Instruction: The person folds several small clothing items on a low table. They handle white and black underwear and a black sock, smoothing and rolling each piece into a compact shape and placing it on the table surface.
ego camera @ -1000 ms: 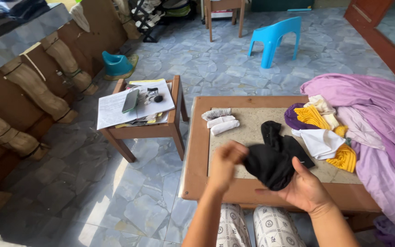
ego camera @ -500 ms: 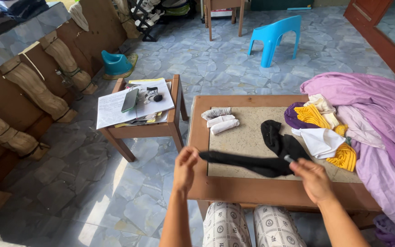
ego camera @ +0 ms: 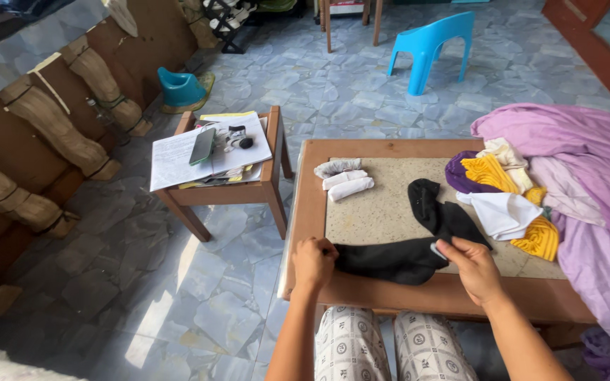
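A black sock (ego camera: 386,259) lies stretched flat along the near edge of the wooden table (ego camera: 306,204). My left hand (ego camera: 313,261) pinches its left end. My right hand (ego camera: 470,267) grips its right end, where a small pale tag shows. A second black sock (ego camera: 435,209) lies just behind, reaching toward the table's middle. Three rolled pale socks (ego camera: 342,180) sit at the table's far left.
A heap of clothes, yellow (ego camera: 488,172), white (ego camera: 503,214) and purple, with a large lilac sheet (ego camera: 587,183), covers the table's right side. A small wooden side table (ego camera: 270,159) with papers and a phone (ego camera: 202,146) stands left. A blue plastic chair (ego camera: 428,44) stands beyond.
The bunched black sock has been pulled out lengthwise between both hands and lowered onto the table's near edge. The camera has tilted slightly down.
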